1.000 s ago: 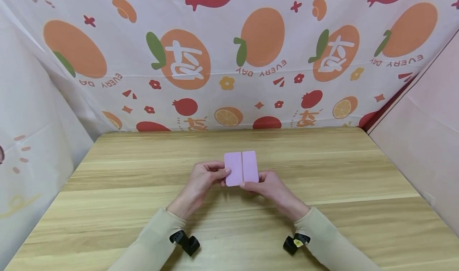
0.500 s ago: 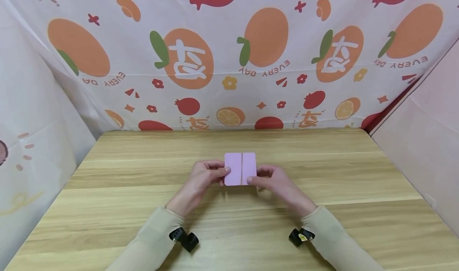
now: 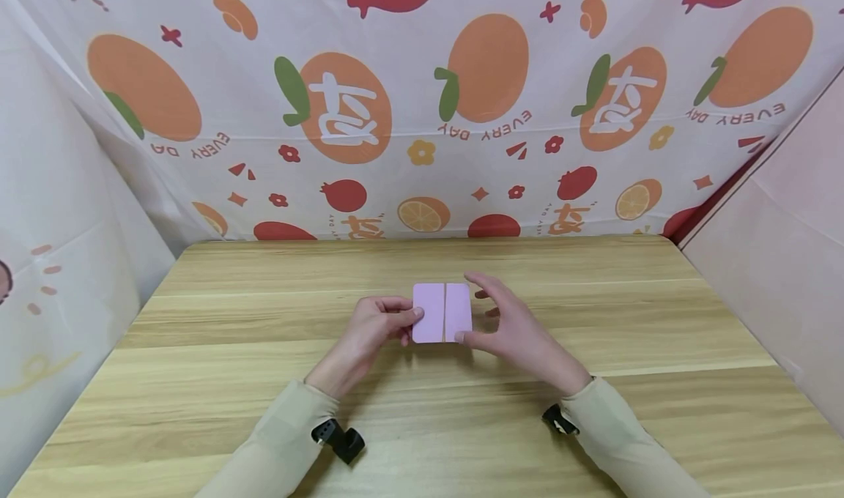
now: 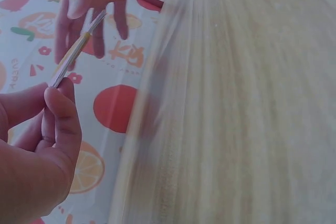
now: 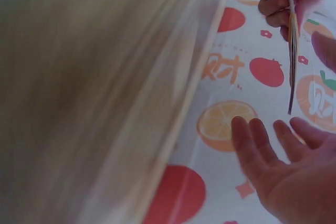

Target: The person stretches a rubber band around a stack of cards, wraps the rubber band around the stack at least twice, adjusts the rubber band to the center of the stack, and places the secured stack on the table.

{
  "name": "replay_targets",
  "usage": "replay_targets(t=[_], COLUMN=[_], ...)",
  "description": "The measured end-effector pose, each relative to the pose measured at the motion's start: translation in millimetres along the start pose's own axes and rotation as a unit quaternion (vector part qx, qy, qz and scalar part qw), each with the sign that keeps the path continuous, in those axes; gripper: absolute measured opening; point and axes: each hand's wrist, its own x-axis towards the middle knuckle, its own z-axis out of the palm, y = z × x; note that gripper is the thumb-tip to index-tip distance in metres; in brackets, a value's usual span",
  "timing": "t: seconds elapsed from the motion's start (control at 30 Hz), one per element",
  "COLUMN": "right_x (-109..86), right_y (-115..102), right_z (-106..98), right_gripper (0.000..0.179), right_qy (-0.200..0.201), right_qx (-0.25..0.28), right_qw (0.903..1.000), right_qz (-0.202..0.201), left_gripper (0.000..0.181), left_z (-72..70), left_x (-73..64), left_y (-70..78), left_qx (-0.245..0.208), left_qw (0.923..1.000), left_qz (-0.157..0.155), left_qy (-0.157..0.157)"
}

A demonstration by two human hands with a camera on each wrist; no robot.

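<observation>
A thin pink square folding card (image 3: pixel 431 321) is held up above the table in the head view. Two panels make up its face, split by a narrow upright gap that widens slightly at the top. My left hand (image 3: pixel 372 335) pinches its left edge between thumb and fingers. At the card's right side my right hand (image 3: pixel 517 333) has its fingers spread, with the thumb at the lower right corner; whether it touches I cannot tell. Seen edge-on in the left wrist view, the card (image 4: pixel 77 49) shows a yellowish strip in its middle. Fingers of the right hand (image 5: pixel 294 171) look straightened in the right wrist view.
A light wood-grain table (image 3: pixel 264 381) lies under both hands. Behind it hangs a white fruit-print cloth (image 3: pixel 409 168), with pale cloths on the left and right sides. Dark straps with small devices (image 3: pixel 339 439) sit on both sleeves.
My right hand has loosened from the card, spread its fingers and shifted slightly right. The gap between the panels has widened at the top. The left hand keeps its pinch.
</observation>
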Motion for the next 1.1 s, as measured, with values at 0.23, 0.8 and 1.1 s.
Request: replay_targets(t=[0.23,0.8,1.1], right_x=[-2.4,-2.1,-2.2], right_y=[-3,-4,-4], right_z=[-2,2,-2], right_gripper=[0.095,0.086,0.086], right_qy=[-0.024,-0.001,-0.001], right_qx=[-0.107,-0.194,-0.196], right_qw=[0.9923,0.9718,0.9755], right_qz=[-0.059,-0.134,-0.1], left_gripper=[0.019,0.022,0.054], left_z=[-0.7,-3.6,-5.1], left_x=[-0.6,-4.2,-8.1], left_y=[-0.1,3.6,13.6], left_qx=[0.008,0.112,0.443], left_qw=[0.9999,0.9917,0.8618], left_qz=[0.0,0.057,0.246], left_qy=[-0.008,-0.027,-0.023])
